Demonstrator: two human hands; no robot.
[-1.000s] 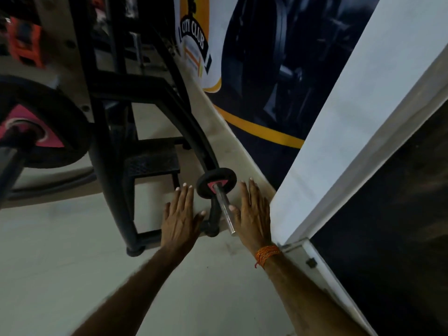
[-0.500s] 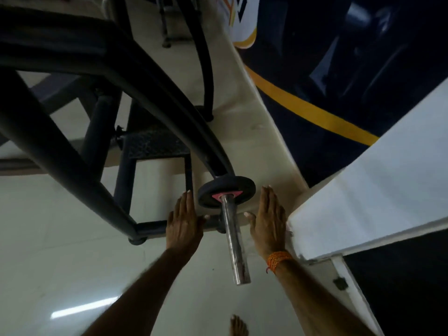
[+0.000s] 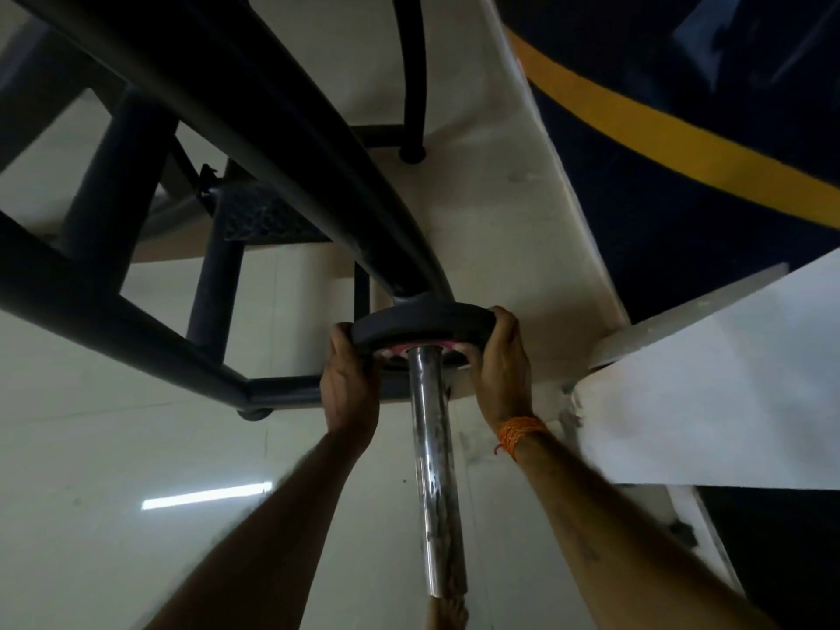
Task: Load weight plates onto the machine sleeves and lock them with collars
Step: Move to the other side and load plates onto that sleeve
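Pale gym floor below, both hands clamped on the plate's rim. Left hand and right hand have fingers curled tight round the weight plate on the chrome sleeve; I'd keep it square and seat it flush.

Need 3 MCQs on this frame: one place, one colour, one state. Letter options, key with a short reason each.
1. Where is the weight plate?
A. flat on the floor
B. at the inner end of the chrome sleeve
C. leaning on the wall

2. What colour is the wrist band?
A. orange
B. green
C. white

3. How are the hands placed?
A. both hanging free
B. one on the plate
C. left hand and right hand on opposite plate edges

Key: B, sleeve passes through its centre; A, orange threads on right wrist; C, a grip on each side.
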